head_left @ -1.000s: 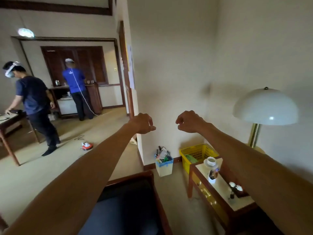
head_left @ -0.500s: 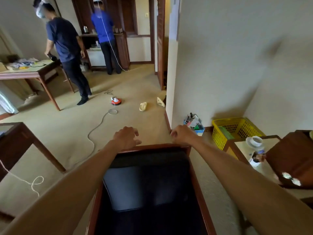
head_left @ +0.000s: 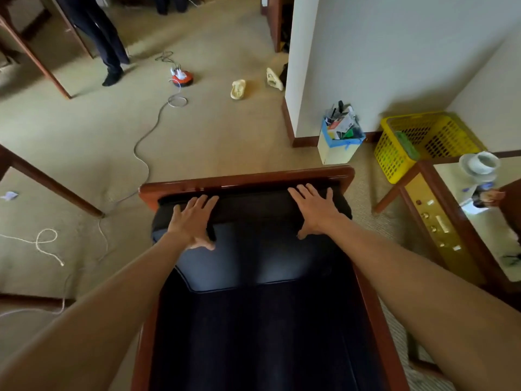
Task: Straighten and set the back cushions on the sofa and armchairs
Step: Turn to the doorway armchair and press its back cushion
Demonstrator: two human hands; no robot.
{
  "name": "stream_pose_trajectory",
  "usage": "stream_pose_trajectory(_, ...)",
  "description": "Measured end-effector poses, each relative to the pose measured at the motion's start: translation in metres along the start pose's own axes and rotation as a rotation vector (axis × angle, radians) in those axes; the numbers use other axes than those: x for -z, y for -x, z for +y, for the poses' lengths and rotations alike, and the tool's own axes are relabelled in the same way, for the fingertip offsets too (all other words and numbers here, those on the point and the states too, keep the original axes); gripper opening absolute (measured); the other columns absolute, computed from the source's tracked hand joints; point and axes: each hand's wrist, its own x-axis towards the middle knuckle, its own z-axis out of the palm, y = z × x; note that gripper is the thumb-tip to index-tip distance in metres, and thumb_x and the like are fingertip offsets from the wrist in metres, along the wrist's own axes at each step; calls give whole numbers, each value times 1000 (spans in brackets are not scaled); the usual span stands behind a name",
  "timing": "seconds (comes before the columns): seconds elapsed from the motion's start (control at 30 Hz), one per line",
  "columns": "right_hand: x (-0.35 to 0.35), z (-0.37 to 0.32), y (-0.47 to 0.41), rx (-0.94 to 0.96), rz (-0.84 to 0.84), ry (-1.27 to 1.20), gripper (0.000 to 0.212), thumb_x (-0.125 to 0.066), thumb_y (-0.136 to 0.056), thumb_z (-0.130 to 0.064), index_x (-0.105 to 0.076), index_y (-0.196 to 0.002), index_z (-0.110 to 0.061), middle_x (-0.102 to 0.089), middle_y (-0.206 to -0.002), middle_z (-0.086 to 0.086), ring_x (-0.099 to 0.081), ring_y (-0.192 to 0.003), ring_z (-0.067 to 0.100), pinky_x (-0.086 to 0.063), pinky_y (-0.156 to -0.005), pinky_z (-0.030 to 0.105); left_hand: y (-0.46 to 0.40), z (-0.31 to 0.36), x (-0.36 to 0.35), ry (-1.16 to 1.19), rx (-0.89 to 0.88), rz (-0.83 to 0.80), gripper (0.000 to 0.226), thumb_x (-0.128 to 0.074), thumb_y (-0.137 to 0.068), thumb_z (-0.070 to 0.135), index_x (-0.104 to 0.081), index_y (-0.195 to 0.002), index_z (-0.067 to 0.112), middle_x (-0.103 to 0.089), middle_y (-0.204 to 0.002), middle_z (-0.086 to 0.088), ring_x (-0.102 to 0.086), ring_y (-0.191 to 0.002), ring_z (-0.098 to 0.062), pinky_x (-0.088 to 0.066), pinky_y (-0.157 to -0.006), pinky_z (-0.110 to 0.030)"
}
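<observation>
**Both hands land on the armchair's back cushion**

A second ago both arms were stretched out at chest height with the fingers curled and nothing under them, and the view faced the wall and a lamp. Half a second ago the hands had dropped to the armchair's wooden top rail. Now the view looks straight down the chair, and both hands rest on the dark back cushion, which leans against the backrest just below the rail, above the dark seat cushion.

The left hand lies flat near the cushion's left upper corner, fingers spread, its thumb hooked round a fold in the front face. The right hand mirrors it near the right corner, fingers straight and splayed. Neither grip pinches fabric; both press with open palms.

The cushion's top edge looks slightly uneven, lower on the left, so it is probably not yet squared. The reach is over, and this looks like the start of pushing or patting the cushion back against the frame.

To the right stand a counter carrying a cup, and a yellow basket.
</observation>
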Motion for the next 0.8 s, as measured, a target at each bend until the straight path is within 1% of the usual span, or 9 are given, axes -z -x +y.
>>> stream_pose_trajectory(0.07,-9,-3,-5,-21,49,20,138,-90,-61,-45,5,-158,-19,-8,-165,10,-3,-153,31,-5,-114,70,-7,-7,-14,-35,5,-2,139,-87,-56,51,8,-155,27,-10,-162,-8,-8,-150,-30,-18,-114,-63)
stream_pose_trajectory(0.1,-13,-4,-5,-26,92,31,137,-91,-59,-45,1,-158,-19,-15,-162,11,-9,-152,32,-6,-115,70,-8,-9,-19,-51,15,13,141,-88,-54,50,7,-155,26,-15,-160,-10,-11,-149,-31,-18,-114,-63)
stream_pose_trajectory(0.17,-20,-7,-1,-12,174,61,129,-91,-56,-48,-13,-155,-20,-29,-153,11,-23,-146,32,-13,-116,67,-7,-6,-24,-100,34,61,136,-88,-52,51,-4,-155,23,-31,-150,-8,-28,-141,-29,-25,-112,-60)
stream_pose_trajectory(0.23,-23,-7,12,6,231,84,119,-88,-54,-53,-24,-149,-22,-39,-145,7,-34,-138,30,-23,-114,64,-1,-3,-22,-161,22,105,122,-85,-51,53,-19,-150,23,-42,-138,-1,-39,-130,-24,-32,-104,-55)
stream_pose_trajectory(0.37,-32,-1,40,-2,334,111,112,-84,-51,-61,-31,-143,-23,-45,-137,4,-41,-130,27,-31,-106,61,17,-1,-20,-197,-38,202,110,-82,-53,53,-29,-144,24,-48,-129,4,-46,-121,-21,-34,-95,-52)
stream_pose_trajectory(0.5,-40,-2,44,-37,296,94,115,-83,-52,-61,-27,-145,-23,-40,-139,6,-38,-132,28,-28,-108,63,16,4,-22,-208,-62,203,109,-82,-55,52,-28,-145,23,-44,-131,3,-43,-122,-23,-34,-96,-51)
stream_pose_trajectory(0.63,-37,-6,27,-39,286,32,118,-84,-55,-57,-22,-149,-25,-33,-145,7,-32,-138,30,-18,-116,64,4,-4,-21,-210,-43,156,118,-82,-54,56,-20,-149,23,-38,-137,-2,-38,-126,-24,-31,-100,-50)
stream_pose_trajectory(0.7,-37,-6,20,-42,281,-4,120,-85,-58,-54,-17,-152,-25,-29,-149,8,-25,-144,31,-11,-118,64,-1,-8,-22,-205,-46,139,123,-83,-54,55,-15,-151,21,-34,-140,-5,-36,-128,-26,-31,-101,-49)
stream_pose_trajectory(0.8,-38,-9,10,-64,270,-40,123,-86,-64,-43,-6,-156,-25,-19,-157,9,-10,-151,31,-2,-117,65,-7,-9,-26,-164,-41,133,130,-85,-56,51,-5,-154,20,-28,-146,-9,-30,-135,-29,-29,-107,-50)
